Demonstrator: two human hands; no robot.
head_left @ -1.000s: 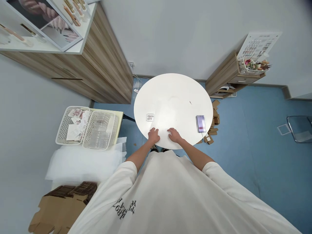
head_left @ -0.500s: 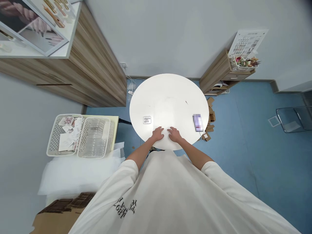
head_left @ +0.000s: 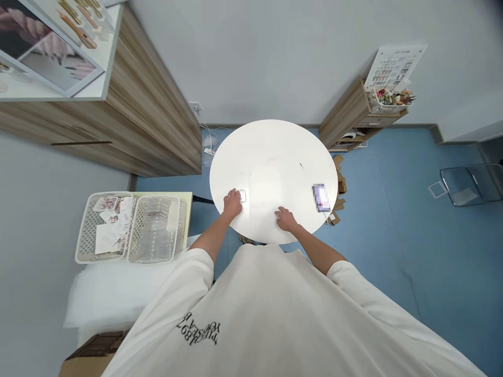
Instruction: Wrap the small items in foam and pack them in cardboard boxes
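Observation:
My left hand is at the left part of the round white table, its fingers closed around the left side of a small flat clear case. The hand covers much of the case; its right end shows, with the case still on the tabletop. My right hand rests near the table's front edge, right of the middle, fingers stretched out and holding nothing. Further right on the table lies a purple, blurred-out rectangular object, apart from both hands.
At the left, a white basket holds cards and packets; beside it, another basket holds stacked clear plastic pieces. A wood-grain cabinet stands at the back left. Cardboard boxes lie on the floor right of the table.
My left hand has moved left from the table's front middle onto the clear case. My right hand has shifted slightly right. The view has turned a little.

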